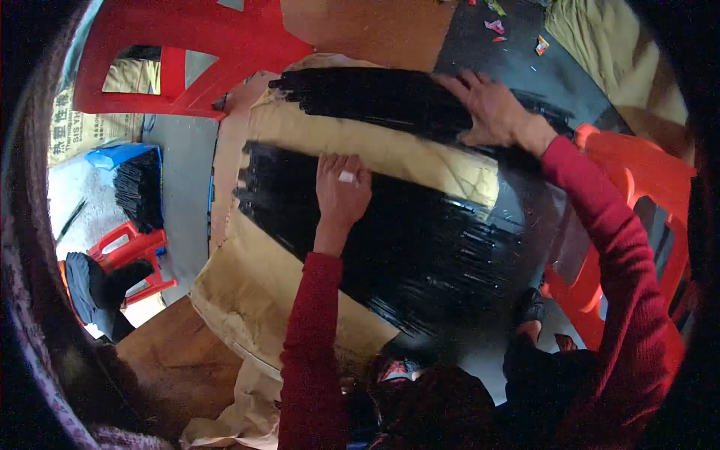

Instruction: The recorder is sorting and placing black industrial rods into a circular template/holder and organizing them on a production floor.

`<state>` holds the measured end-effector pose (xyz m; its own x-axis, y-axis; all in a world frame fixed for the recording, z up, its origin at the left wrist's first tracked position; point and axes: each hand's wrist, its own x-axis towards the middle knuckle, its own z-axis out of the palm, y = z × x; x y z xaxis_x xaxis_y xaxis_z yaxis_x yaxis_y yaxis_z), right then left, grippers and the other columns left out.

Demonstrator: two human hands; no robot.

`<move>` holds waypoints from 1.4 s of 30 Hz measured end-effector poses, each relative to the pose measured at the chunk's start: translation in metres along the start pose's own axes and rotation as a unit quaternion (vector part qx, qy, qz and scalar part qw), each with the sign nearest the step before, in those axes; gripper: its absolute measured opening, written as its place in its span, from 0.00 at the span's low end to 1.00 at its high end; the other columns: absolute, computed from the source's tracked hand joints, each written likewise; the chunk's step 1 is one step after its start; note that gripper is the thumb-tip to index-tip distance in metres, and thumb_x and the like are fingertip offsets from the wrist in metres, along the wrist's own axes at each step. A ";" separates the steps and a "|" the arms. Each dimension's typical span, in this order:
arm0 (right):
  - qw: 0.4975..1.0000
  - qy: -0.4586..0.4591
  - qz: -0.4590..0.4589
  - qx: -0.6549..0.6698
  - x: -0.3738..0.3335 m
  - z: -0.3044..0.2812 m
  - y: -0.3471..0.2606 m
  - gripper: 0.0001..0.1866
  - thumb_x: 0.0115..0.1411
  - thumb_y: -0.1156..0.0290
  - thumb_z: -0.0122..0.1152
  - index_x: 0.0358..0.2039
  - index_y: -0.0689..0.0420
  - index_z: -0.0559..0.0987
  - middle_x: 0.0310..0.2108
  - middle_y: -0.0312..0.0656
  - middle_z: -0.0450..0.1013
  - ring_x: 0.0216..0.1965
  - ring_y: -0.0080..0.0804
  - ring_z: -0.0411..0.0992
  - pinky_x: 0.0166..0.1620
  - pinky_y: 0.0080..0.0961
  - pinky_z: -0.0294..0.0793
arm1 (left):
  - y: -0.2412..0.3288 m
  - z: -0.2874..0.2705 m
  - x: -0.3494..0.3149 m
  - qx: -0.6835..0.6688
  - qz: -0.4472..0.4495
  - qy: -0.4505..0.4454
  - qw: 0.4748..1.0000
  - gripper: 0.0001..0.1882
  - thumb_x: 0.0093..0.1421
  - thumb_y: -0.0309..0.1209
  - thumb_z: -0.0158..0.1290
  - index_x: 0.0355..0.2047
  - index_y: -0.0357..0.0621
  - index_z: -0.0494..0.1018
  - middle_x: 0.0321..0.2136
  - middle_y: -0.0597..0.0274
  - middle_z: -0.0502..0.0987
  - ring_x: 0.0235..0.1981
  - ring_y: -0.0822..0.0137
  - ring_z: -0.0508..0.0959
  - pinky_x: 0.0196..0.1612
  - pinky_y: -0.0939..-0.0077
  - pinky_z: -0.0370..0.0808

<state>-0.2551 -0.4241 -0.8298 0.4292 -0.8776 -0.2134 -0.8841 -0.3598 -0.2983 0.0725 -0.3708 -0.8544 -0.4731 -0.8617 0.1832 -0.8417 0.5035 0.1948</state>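
Note:
Two bundles of thin black strips lie on a brown paper sheet (289,120). Over the upper edge of the wide near bundle (420,232), my left hand (343,187) is closed with its fingers curled under. A small white patch shows at one of its fingers; what the fingers hold, if anything, is hidden. My right hand (491,112) rests open on the narrower far bundle (367,94), thumb and fingers spread across the strips. Both bundles have uneven ends, and their right ends stick out past the paper.
Red plastic stools stand at the upper left (255,45) and right (637,165). Left, more black strips (139,187) lie near a person's dark-clothed leg (94,285). Small wrappers (495,27) litter the grey floor (517,52); a brown sack (600,45) lies at the upper right.

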 end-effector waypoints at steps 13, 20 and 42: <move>0.999 0.027 -0.020 0.039 -0.001 0.009 -0.021 0.62 0.38 0.49 0.75 0.70 0.42 0.48 0.59 0.54 0.59 0.58 0.57 0.60 0.56 0.49 0.66 | -0.009 0.033 0.023 -0.004 -0.175 -0.183 0.967 0.13 0.57 0.35 0.51 0.37 0.39 0.75 0.34 0.39 0.78 0.38 0.43 0.78 0.49 0.56 0.73; 0.985 -0.089 0.085 0.120 0.019 -0.012 0.006 0.57 0.41 0.36 0.68 0.64 0.60 0.60 0.54 0.62 0.66 0.55 0.61 0.65 0.57 0.49 0.66 | 0.016 0.021 0.048 -0.712 -0.443 -0.111 0.533 0.25 0.58 0.48 0.57 0.51 0.49 0.71 0.41 0.53 0.77 0.43 0.57 0.78 0.48 0.62 0.74; 0.963 0.069 -0.101 0.241 0.026 0.013 -0.050 0.33 0.58 0.42 0.57 0.45 0.64 0.74 0.46 0.52 0.67 0.51 0.49 0.65 0.54 0.44 0.67 | 0.059 0.014 0.031 -0.808 -0.491 0.043 0.322 0.22 0.58 0.36 0.59 0.51 0.45 0.71 0.49 0.58 0.75 0.51 0.58 0.74 0.54 0.55 0.72</move>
<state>-0.1972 -0.4250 -0.8330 0.5247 -0.8512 0.0106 -0.5820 -0.3678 -0.7252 0.0040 -0.3688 -0.8502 -0.1176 -0.6853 -0.7187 0.6937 -0.5746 0.4343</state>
